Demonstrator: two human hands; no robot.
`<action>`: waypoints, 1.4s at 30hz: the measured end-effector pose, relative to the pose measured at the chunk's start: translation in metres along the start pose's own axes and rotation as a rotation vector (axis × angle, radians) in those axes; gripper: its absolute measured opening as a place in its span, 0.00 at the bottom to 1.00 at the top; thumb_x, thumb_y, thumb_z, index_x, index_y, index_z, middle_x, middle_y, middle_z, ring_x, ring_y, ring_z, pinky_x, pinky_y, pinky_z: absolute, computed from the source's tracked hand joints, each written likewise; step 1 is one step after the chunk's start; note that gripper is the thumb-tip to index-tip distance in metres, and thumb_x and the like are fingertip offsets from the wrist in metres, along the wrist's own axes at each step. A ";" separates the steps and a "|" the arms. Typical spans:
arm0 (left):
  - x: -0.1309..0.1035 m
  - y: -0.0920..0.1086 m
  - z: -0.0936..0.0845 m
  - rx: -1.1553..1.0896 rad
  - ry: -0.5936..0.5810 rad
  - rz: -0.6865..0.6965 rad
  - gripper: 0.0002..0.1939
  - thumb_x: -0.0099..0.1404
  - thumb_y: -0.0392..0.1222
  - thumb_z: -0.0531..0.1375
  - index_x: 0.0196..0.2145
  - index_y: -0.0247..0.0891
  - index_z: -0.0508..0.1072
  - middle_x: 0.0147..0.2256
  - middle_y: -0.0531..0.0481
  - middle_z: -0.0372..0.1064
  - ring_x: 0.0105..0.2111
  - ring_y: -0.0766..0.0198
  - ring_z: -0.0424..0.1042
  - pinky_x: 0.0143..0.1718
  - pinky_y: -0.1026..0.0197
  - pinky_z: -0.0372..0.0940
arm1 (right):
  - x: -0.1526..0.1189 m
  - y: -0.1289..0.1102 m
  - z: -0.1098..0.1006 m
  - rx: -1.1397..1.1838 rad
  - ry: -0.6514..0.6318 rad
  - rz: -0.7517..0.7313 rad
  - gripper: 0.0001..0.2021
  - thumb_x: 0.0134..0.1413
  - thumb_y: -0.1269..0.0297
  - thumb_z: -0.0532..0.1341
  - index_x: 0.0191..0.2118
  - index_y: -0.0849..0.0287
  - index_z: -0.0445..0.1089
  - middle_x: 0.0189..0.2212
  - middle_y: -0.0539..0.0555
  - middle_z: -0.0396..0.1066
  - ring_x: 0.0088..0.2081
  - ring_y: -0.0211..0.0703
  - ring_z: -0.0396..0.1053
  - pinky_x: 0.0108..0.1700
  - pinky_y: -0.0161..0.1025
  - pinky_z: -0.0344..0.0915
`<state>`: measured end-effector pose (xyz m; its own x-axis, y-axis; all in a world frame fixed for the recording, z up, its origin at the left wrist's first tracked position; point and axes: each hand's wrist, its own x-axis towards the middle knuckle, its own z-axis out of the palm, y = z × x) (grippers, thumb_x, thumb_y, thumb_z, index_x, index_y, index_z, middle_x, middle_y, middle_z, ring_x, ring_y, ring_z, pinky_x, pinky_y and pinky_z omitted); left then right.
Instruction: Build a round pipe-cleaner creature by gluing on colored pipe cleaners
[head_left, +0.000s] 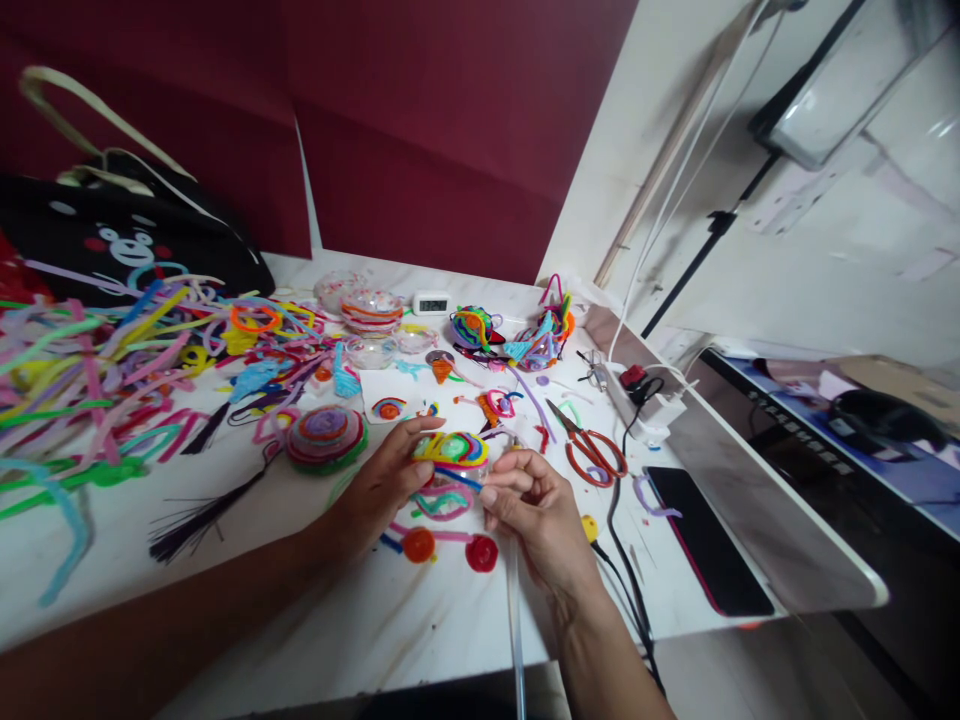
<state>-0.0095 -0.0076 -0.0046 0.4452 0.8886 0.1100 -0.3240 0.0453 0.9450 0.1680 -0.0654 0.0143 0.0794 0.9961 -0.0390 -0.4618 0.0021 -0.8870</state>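
My left hand [386,488] grips the left side of a round, clear-edged piece [452,450] covered with yellow, red and blue fuzzy coils. At its right side, the thumb and fingers of my right hand [529,495] pinch the end of a blue fuzzy strip [457,479] that runs across the front of the piece. Beneath the hands lie a pink and green loop [442,503], an orange coil [418,545] and a red coil [481,552]. A larger coiled disc [326,438] with a dark tassel rests left of my left hand.
Orange-handled scissors [596,455], a black phone [709,540] and black cables are on the right. A heap of fuzzy strips [127,370] covers the left, before a black bag [120,235]. Clear bowls [373,310] and a small clock [431,303] stand at the back.
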 end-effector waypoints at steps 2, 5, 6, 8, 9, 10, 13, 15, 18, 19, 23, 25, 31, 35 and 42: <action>0.000 0.000 0.000 0.007 -0.001 0.011 0.20 0.62 0.43 0.61 0.53 0.46 0.68 0.48 0.48 0.68 0.45 0.56 0.68 0.44 0.55 0.66 | 0.000 0.000 0.000 -0.011 -0.002 -0.006 0.15 0.38 0.66 0.75 0.33 0.59 0.71 0.25 0.48 0.76 0.18 0.31 0.67 0.24 0.30 0.63; 0.000 0.001 -0.001 0.028 0.011 0.020 0.20 0.62 0.43 0.60 0.53 0.45 0.68 0.51 0.47 0.67 0.47 0.55 0.68 0.45 0.56 0.66 | -0.001 0.000 -0.001 -0.034 -0.007 -0.016 0.14 0.40 0.64 0.74 0.33 0.59 0.71 0.24 0.47 0.75 0.19 0.30 0.67 0.25 0.30 0.63; 0.000 0.001 -0.001 0.035 0.015 0.018 0.21 0.63 0.43 0.60 0.53 0.45 0.68 0.52 0.47 0.66 0.47 0.55 0.68 0.44 0.56 0.66 | -0.001 0.000 -0.001 -0.044 -0.006 -0.020 0.14 0.41 0.64 0.74 0.33 0.59 0.72 0.23 0.46 0.74 0.19 0.30 0.67 0.25 0.30 0.62; -0.001 0.001 -0.001 0.048 0.022 0.014 0.21 0.62 0.43 0.60 0.54 0.46 0.68 0.52 0.47 0.67 0.47 0.55 0.68 0.44 0.56 0.66 | -0.001 -0.001 0.000 -0.070 -0.004 -0.031 0.13 0.42 0.63 0.73 0.34 0.59 0.72 0.22 0.46 0.73 0.19 0.31 0.66 0.25 0.30 0.62; -0.001 0.001 -0.002 0.059 0.024 0.009 0.21 0.62 0.44 0.60 0.54 0.46 0.68 0.52 0.47 0.67 0.47 0.55 0.68 0.44 0.56 0.66 | -0.001 -0.001 0.000 -0.083 -0.003 -0.038 0.13 0.43 0.63 0.73 0.34 0.59 0.72 0.21 0.46 0.72 0.19 0.31 0.66 0.25 0.30 0.61; -0.001 0.001 -0.002 0.069 0.026 0.008 0.21 0.62 0.44 0.60 0.54 0.46 0.68 0.52 0.47 0.67 0.47 0.55 0.68 0.44 0.56 0.66 | -0.001 -0.001 0.000 -0.094 -0.001 -0.045 0.13 0.43 0.62 0.73 0.34 0.59 0.72 0.20 0.46 0.71 0.19 0.31 0.65 0.25 0.31 0.61; -0.001 0.002 -0.001 0.092 0.037 0.019 0.21 0.62 0.44 0.60 0.53 0.46 0.68 0.52 0.47 0.67 0.48 0.54 0.68 0.44 0.57 0.65 | -0.001 0.000 0.000 -0.107 0.003 -0.051 0.13 0.44 0.61 0.72 0.34 0.59 0.72 0.20 0.46 0.71 0.19 0.31 0.65 0.25 0.30 0.59; -0.001 0.003 -0.001 0.085 0.039 0.026 0.21 0.62 0.44 0.61 0.53 0.46 0.68 0.53 0.47 0.66 0.48 0.55 0.68 0.43 0.57 0.66 | -0.001 0.001 0.000 -0.101 0.006 -0.051 0.13 0.44 0.61 0.72 0.34 0.59 0.71 0.20 0.46 0.71 0.19 0.31 0.65 0.25 0.30 0.59; -0.001 0.004 0.001 0.070 0.033 0.027 0.21 0.61 0.44 0.61 0.52 0.46 0.68 0.54 0.47 0.65 0.48 0.55 0.68 0.43 0.57 0.67 | -0.001 0.002 0.000 -0.091 0.012 -0.052 0.13 0.45 0.61 0.72 0.33 0.59 0.70 0.19 0.46 0.71 0.19 0.32 0.66 0.26 0.30 0.60; -0.001 0.005 0.001 0.068 0.031 0.025 0.21 0.61 0.44 0.61 0.52 0.46 0.68 0.54 0.47 0.65 0.48 0.55 0.68 0.43 0.57 0.67 | -0.001 0.002 0.000 -0.091 0.014 -0.051 0.14 0.44 0.60 0.72 0.33 0.59 0.69 0.19 0.46 0.72 0.19 0.32 0.66 0.26 0.30 0.60; -0.001 0.006 0.002 0.066 0.039 0.008 0.22 0.61 0.45 0.62 0.53 0.46 0.67 0.53 0.47 0.66 0.48 0.55 0.68 0.42 0.57 0.67 | 0.000 0.000 0.001 -0.089 0.005 -0.047 0.15 0.45 0.59 0.72 0.33 0.58 0.67 0.17 0.45 0.71 0.17 0.32 0.65 0.23 0.29 0.59; -0.001 0.007 0.003 0.067 0.039 -0.005 0.23 0.60 0.46 0.62 0.53 0.46 0.67 0.52 0.47 0.66 0.47 0.55 0.68 0.42 0.57 0.67 | 0.000 0.000 0.002 -0.067 -0.005 -0.040 0.16 0.44 0.59 0.72 0.33 0.58 0.65 0.17 0.46 0.72 0.16 0.32 0.64 0.22 0.29 0.59; -0.001 0.008 0.003 0.055 0.018 -0.029 0.24 0.60 0.46 0.62 0.54 0.46 0.66 0.49 0.46 0.68 0.46 0.55 0.69 0.45 0.54 0.67 | 0.002 -0.001 0.000 -0.012 -0.011 0.008 0.20 0.37 0.60 0.75 0.32 0.57 0.64 0.20 0.48 0.75 0.15 0.32 0.64 0.20 0.30 0.61; -0.001 0.007 0.001 0.052 0.016 -0.036 0.24 0.61 0.45 0.62 0.54 0.45 0.66 0.48 0.46 0.69 0.44 0.55 0.70 0.44 0.53 0.67 | 0.003 0.000 -0.001 -0.002 -0.020 0.013 0.19 0.38 0.61 0.74 0.32 0.58 0.65 0.21 0.49 0.76 0.14 0.32 0.65 0.20 0.30 0.61; -0.001 0.008 0.000 0.067 0.028 -0.050 0.23 0.61 0.45 0.62 0.54 0.47 0.67 0.49 0.46 0.71 0.46 0.53 0.71 0.43 0.55 0.67 | 0.003 0.000 -0.001 0.002 -0.015 0.028 0.20 0.35 0.61 0.76 0.31 0.59 0.65 0.21 0.49 0.76 0.14 0.32 0.65 0.19 0.29 0.61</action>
<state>-0.0121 -0.0079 0.0029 0.4354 0.8986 0.0542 -0.2447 0.0602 0.9677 0.1689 -0.0623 0.0141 0.0532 0.9969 -0.0573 -0.4655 -0.0260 -0.8846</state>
